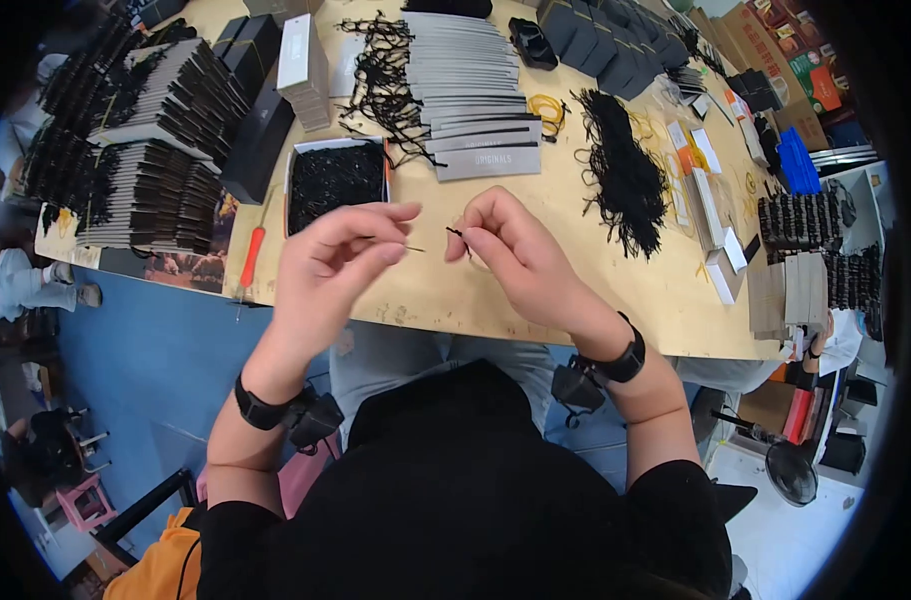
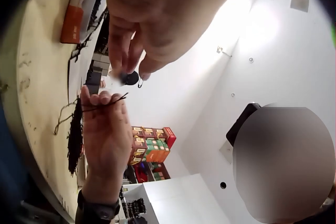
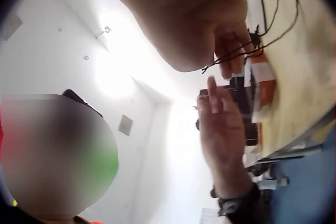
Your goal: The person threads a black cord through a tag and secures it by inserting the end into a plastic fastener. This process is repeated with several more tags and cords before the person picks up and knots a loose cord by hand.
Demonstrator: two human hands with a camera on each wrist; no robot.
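Over the table's near edge, the left hand [image 1: 325,262] pinches a thin, dark, needle-like piece [image 1: 415,249] between thumb and fingers. At that hand's [image 2: 163,22] thumb tip, the left wrist view has a small hooked end [image 2: 140,82]. Facing it, the right hand [image 1: 520,262] pinches a black cord [image 1: 455,232] between thumb and bent fingers. The cord [image 2: 105,107] crosses the fingers of the right hand [image 2: 108,134]. In the right wrist view, a long loop of the cord [image 3: 297,8] hangs from the right hand [image 3: 184,19]; the left hand [image 3: 223,137] is apart from it.
An open box [image 1: 387,190] of black cords stands behind the left hand, a red-handled tool [image 1: 252,257] to its left. Grey cards [image 1: 490,163] with cords lie farther back. A black cord bundle [image 1: 623,175] lies right; stacked cards [image 1: 180,95] and black boxes [image 1: 258,150] stand left.
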